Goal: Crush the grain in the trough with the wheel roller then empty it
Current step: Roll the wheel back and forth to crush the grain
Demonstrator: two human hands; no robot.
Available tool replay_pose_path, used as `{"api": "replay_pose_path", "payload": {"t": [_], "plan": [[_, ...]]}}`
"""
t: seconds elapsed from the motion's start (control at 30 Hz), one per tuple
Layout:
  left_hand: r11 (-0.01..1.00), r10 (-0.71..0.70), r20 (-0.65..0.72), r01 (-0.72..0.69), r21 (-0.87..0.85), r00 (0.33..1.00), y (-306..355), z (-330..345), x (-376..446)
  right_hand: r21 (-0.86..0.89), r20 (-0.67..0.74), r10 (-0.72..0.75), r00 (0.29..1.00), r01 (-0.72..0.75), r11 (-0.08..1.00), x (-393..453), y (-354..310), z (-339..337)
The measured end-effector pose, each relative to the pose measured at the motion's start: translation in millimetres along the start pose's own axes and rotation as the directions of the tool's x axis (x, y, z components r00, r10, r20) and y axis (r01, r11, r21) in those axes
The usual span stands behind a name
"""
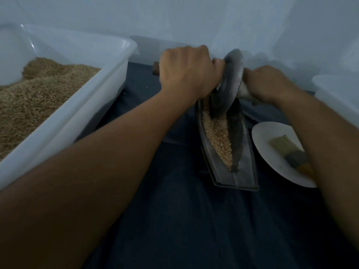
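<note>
A dark metal boat-shaped trough [246, 167] lies lengthwise on the dark blue cloth, holding pale crushed grain [217, 133]. A dark metal wheel roller [228, 84] stands on edge in the trough's far end. My left hand [186, 72] grips the wooden axle handle on the wheel's left; the handle's brown end [156, 68] sticks out past my knuckles. My right hand [266, 82] grips the handle on the wheel's right, which is mostly hidden.
A large white plastic tub [108, 61] of brown grain stands at the left. A white plate [266, 136] with a paintbrush [291, 152] on it lies right of the trough. Another white container [338, 88] sits at the far right. A pale wall is close behind.
</note>
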State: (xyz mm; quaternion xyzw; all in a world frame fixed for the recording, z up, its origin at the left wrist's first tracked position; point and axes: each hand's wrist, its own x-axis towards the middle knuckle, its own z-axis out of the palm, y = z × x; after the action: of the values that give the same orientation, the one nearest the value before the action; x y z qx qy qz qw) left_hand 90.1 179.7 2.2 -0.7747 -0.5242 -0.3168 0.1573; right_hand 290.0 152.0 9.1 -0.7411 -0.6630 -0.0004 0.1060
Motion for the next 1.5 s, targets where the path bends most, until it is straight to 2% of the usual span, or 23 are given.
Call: {"api": "replay_pose_path", "payload": {"t": [0.17, 0.27, 0.33, 0.43, 0.53, 0.97, 1.1, 1.27, 1.5], "plan": [[1.000, -0.003, 0.008, 0.003, -0.004, 1.000, 1, 1, 3, 0.069, 0.016, 0.008, 1.000, -0.009, 0.998, 4, 0, -1], [1.000, -0.007, 0.002, 0.007, 0.003, 1.000, 1, 0, -1, -0.015, -0.010, 0.027, 1.000, -0.027, 1.000, -1, -2, -1], [1.000, -0.010, -0.002, 0.010, 0.009, 1.000, 2, -2, -4, -0.045, -0.075, 0.035, 0.997, -0.038, 0.998, -8, -5, 0], [1.000, -0.021, -0.014, 0.022, 0.012, 1.000, 2, -4, -12, 0.043, -0.191, 0.097, 0.977, -0.091, 0.995, -19, -10, 3], [1.000, -0.018, -0.031, 0.019, 0.023, 0.999, 2, -8, -20, 0.058, -0.305, 0.122, 0.944, -0.110, 0.992, -29, -13, 5], [1.000, -0.011, 0.008, 0.010, 0.012, 1.000, 5, -34, -52, 0.056, -0.546, 0.101, 0.832, -0.084, 0.995, -77, -22, 20], [0.999, -0.004, 0.002, 0.004, 0.033, 1.000, 7, -42, -61, 0.067, -0.577, 0.123, 0.808, -0.103, 0.992, -87, -25, 20], [0.999, 0.022, 0.001, -0.022, 0.033, 1.000, 9, -53, -68, 0.104, -0.592, 0.092, 0.801, -0.037, 0.994, -100, -27, 23], [0.997, 0.062, 0.008, -0.062, 0.052, 0.998, 9, -64, -77, 0.128, -0.618, 0.092, 0.781, -0.016, 0.992, -109, -27, 26]]}}
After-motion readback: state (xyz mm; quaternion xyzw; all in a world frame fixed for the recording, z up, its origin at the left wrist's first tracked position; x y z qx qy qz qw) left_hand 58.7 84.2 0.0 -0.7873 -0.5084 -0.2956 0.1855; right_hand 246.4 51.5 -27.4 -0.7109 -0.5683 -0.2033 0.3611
